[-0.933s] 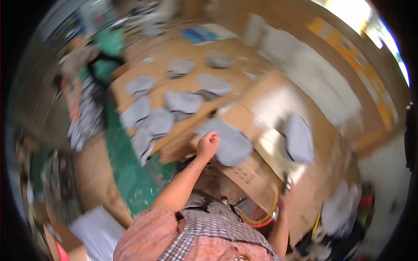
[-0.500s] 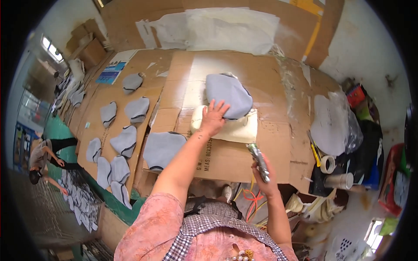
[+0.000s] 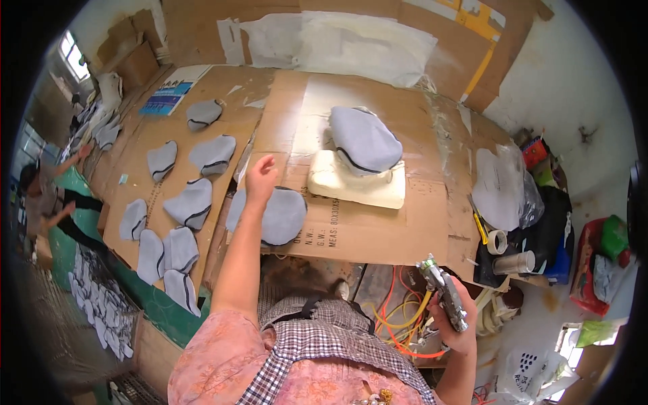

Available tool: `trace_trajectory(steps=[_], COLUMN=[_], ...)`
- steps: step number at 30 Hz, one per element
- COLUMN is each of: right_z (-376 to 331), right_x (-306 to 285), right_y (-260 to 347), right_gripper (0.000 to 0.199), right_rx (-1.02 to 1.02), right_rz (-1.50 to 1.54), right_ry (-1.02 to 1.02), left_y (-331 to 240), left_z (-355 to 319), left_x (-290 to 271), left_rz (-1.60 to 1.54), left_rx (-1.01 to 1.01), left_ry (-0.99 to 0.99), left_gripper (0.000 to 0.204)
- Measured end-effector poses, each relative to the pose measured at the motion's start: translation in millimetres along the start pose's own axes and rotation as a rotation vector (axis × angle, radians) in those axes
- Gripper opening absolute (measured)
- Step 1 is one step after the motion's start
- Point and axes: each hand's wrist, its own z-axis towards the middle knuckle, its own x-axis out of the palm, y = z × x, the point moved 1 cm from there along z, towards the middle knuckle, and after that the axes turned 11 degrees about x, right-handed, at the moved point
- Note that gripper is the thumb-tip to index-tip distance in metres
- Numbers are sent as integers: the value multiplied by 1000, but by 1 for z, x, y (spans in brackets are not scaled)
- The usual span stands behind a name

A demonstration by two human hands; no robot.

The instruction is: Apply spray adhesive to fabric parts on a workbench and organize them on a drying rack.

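Observation:
In my right hand (image 3: 457,317) is a metal spray gun (image 3: 442,291), held in front of the table's near edge with its nozzle tipped up and left. My left hand (image 3: 261,177) is loosely closed, with nothing visible in the fingers. Beneath its wrist and forearm lies a grey fabric piece (image 3: 287,219), partly covered by the arm. Toward the back right, a rounded grey fabric piece with dark edging (image 3: 366,138) leans on a cream foam block (image 3: 358,185). Both rest on the cardboard-covered table (image 3: 405,229).
Several grey pieces (image 3: 189,202) lie on the cardboard at left. A yellow cutter (image 3: 480,229), a tape roll (image 3: 497,241) and a clear cylinder (image 3: 514,262) sit at the right edge. Orange and yellow hoses (image 3: 398,317) hang below. A co-worker (image 3: 47,196) stands at far left.
My left hand has left the grey piece on the foam block, moving left and closing loosely. My right hand and the spray gun have moved right and nearer my body. The view has shifted slightly.

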Motion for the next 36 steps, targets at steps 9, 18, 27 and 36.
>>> trace_trajectory(steps=[9, 18, 27, 36], right_z=[19, 72, 124, 156], right_x=[64, 72, 6, -106], right_y=[80, 111, 88, 11], right_gripper=[41, 41, 40, 43], right_rx=[-80, -91, -80, 7], right_rz=[-190, -255, -84, 149], right_ry=[-24, 58, 97, 122], left_y=[32, 57, 27, -38], left_z=[-63, -106, -122, -90], left_x=[-138, -234, -219, -122], left_rz=[-182, -189, -12, 62], left_rx=[-124, -196, -235, -110], left_ry=[-268, -548, -612, -449], left_gripper=[20, 34, 31, 20])
